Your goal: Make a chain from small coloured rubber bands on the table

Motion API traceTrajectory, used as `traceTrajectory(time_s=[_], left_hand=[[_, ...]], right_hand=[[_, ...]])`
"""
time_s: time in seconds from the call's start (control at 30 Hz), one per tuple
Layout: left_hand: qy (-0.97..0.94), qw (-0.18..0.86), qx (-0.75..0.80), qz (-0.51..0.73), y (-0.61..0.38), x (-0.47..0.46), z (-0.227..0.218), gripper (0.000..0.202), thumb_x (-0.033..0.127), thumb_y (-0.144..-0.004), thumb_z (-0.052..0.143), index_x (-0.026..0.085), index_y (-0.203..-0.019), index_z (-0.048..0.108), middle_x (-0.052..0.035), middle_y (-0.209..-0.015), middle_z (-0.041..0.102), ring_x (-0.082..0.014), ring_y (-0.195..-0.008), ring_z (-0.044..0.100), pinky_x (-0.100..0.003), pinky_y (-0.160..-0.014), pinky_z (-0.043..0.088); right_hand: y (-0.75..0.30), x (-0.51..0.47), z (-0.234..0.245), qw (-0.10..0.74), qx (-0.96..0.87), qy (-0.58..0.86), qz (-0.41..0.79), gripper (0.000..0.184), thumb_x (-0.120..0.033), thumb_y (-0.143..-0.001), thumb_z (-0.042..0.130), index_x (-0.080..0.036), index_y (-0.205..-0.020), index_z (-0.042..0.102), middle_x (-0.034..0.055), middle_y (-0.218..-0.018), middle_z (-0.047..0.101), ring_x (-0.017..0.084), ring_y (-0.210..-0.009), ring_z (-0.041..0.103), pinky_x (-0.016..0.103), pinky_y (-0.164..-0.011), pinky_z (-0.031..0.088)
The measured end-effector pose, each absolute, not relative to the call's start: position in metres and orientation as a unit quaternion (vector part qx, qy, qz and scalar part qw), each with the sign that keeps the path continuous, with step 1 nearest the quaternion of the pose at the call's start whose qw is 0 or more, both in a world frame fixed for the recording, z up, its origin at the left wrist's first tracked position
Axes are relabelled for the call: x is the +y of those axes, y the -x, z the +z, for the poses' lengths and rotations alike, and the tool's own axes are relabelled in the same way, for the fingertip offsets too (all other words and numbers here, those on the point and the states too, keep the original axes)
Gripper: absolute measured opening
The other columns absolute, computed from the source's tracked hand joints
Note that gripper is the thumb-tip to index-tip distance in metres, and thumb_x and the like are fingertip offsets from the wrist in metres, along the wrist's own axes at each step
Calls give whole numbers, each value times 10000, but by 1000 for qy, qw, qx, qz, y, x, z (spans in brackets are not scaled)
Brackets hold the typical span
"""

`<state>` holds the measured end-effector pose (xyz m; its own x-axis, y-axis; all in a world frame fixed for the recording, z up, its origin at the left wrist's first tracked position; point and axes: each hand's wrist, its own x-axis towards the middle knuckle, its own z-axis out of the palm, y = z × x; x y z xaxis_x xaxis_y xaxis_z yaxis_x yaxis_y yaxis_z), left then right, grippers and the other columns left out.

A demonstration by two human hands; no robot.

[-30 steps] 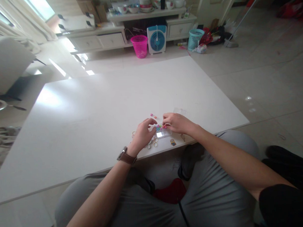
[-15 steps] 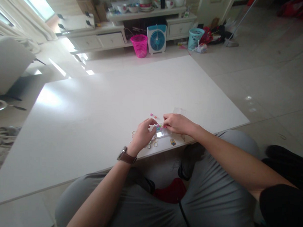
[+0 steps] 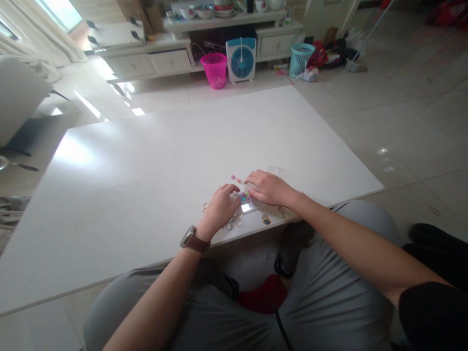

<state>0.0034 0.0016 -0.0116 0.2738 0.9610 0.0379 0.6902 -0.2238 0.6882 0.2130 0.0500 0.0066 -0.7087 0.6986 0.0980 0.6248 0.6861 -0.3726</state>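
Observation:
A small clear plastic box lies near the front edge of the white table, with colourful beads in its far part. My left hand, with a watch on its wrist, grips the box's left side between curved thumb and forefinger. Over the right side of the box is my right hand, its fingers stretched out and apart, with nothing visible in them. Two pinkish beads lie on the table just beyond the box. Several pale rings are partly hidden by my left hand.
A small yellow-and-blue cartoon figure lies near the edge of the white table. Behind my right hand is a clear lid-like piece. Across the floor stand a pink basket, a blue fan and a light-blue basket.
My right hand's fingers have spread from a pinch over the beads, and the hand has shifted slightly up and left. My left hand stays at the box.

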Motion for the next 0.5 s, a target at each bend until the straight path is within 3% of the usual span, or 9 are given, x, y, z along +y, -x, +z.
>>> traceTrajectory(time_s=[0.07,0.17,0.37,0.5], left_hand=[[-753,287,545,232,-3,1,-12,175,251,-890,603,224,-1059,641,-64,-1073,683,-240,-1048,645,-403,-963,514],[-773,284,524,217,-3,-1,-11,248,315,-878,665,221,-1102,618,-74,-1130,668,-256,-1106,623,-416,-988,502],[-808,271,493,173,-3,-4,-9,680,416,-710,859,223,-1278,539,-108,-1252,623,-322,-1207,562,-481,-1013,477],[-819,256,489,159,-3,-4,-11,677,338,-718,851,233,-1303,526,-106,-1246,616,-324,-1192,557,-479,-994,477]], right_hand=[[-209,55,-1,139,-907,353,184,328,-243,-999,516,-158,-1283,656,134,-1299,669,246,-1191,580,408,-1068,420],[-203,60,-9,147,-905,344,204,321,-289,-1024,495,-185,-1257,691,126,-1460,594,245,-1343,507,433,-1135,370],[-203,62,-12,87,-899,371,215,361,-324,-1059,421,-224,-1252,708,83,-1407,647,252,-1302,520,445,-1068,381],[-205,60,-9,75,-896,386,208,346,-335,-1061,425,-236,-1204,724,82,-1361,667,246,-1273,521,418,-1024,365]])
